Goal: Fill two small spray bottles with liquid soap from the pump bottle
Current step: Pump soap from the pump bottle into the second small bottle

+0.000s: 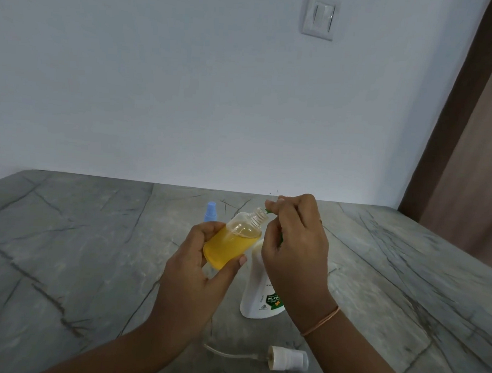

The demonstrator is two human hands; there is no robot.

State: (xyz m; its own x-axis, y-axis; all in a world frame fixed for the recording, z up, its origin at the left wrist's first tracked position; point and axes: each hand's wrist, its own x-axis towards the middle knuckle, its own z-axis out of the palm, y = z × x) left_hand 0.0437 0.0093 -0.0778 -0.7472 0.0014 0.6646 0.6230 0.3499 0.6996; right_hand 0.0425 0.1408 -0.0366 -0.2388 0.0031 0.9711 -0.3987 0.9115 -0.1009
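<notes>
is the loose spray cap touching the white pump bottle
Apart. The head view shows bare counter between the spray cap and the pump bottle.

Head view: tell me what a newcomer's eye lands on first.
The small bottle of yellow liquid, tilted and uncapped in the left hand at centre. Its mouth is at the green spout of the white pump bottle, gripped on top by the right hand. A white spray cap with its tube lies on the counter nearby.
</notes>
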